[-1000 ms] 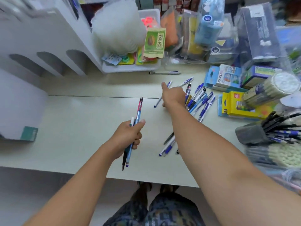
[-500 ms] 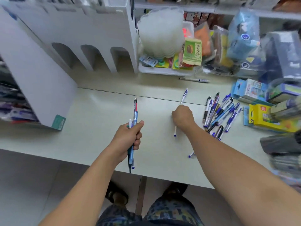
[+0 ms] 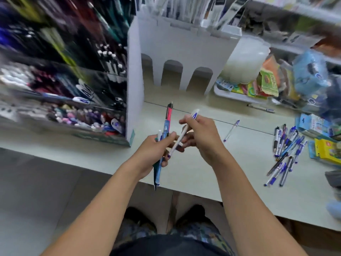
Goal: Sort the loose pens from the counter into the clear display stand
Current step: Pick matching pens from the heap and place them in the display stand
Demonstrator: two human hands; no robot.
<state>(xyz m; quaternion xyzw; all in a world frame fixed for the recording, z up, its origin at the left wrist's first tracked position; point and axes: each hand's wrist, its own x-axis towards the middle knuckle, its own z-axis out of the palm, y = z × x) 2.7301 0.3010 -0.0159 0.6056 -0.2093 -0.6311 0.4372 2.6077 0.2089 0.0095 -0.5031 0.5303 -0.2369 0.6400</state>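
Both hands meet above the pale counter (image 3: 103, 159), close in front of the camera. The left hand (image 3: 155, 150) has its fingers curled tight around a small bundle of pens (image 3: 164, 132) held roughly upright; the tallest has a red upper barrel and a blue lower one, and the tips stick out below the fist. The right hand (image 3: 201, 133) pinches a white pen (image 3: 181, 136) with a blue cap between thumb and curled fingers, its lower end angled down against the fingers of the left hand. To the left stands the clear display stand (image 3: 60, 108), its stepped compartments packed with upright pens in many colours; blur hides which kinds sit where. Beside it is a white cardboard stand (image 3: 184, 52) with 3 arched cut-outs in its front and more packaged pens rising from its top. Well to the right, a loose pile of pens (image 3: 285, 150), mostly blue and white, lies on the counter. A single white pen (image 3: 231, 130) lies apart between the hands and the pile, and another pen (image 3: 261, 108) lies farther back, just in front of a white tray (image 3: 238, 96) holding colourful packets. Boxed goods, 1 yellow box (image 3: 327, 150) among them, sit at the right edge.
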